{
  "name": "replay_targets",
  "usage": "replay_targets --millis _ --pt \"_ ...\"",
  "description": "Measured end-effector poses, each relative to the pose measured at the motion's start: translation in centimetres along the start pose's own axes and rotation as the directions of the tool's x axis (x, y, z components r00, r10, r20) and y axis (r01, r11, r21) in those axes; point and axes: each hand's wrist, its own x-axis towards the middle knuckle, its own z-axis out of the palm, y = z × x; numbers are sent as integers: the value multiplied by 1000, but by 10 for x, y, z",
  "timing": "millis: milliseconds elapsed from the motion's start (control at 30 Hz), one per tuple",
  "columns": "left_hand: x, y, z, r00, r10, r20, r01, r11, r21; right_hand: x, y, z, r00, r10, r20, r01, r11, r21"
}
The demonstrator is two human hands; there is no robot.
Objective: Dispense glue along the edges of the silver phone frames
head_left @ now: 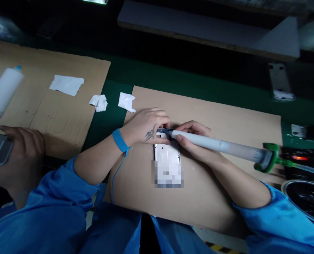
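While left hand (146, 127) pins the frame (167, 158), right hand (194, 141) fingers grip the syringe (220, 145) (tip seemingly touching).

No text, label, brand or number can be read anywhere before me. The panel (167, 160) under my fingers carries only a blurred patch (illegible).

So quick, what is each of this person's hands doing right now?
Left hand: pressed down on the top end of the flat white metal frame.
Right hand: closed around the long white dispensing syringe.
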Motion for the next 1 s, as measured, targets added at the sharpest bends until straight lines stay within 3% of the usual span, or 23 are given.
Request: replay_targets --millis 1000 --pt "0 -2 1 1000 8 1 -8 1000 -11 0 -1 -5 1000 26 -5 -26 999 -37"
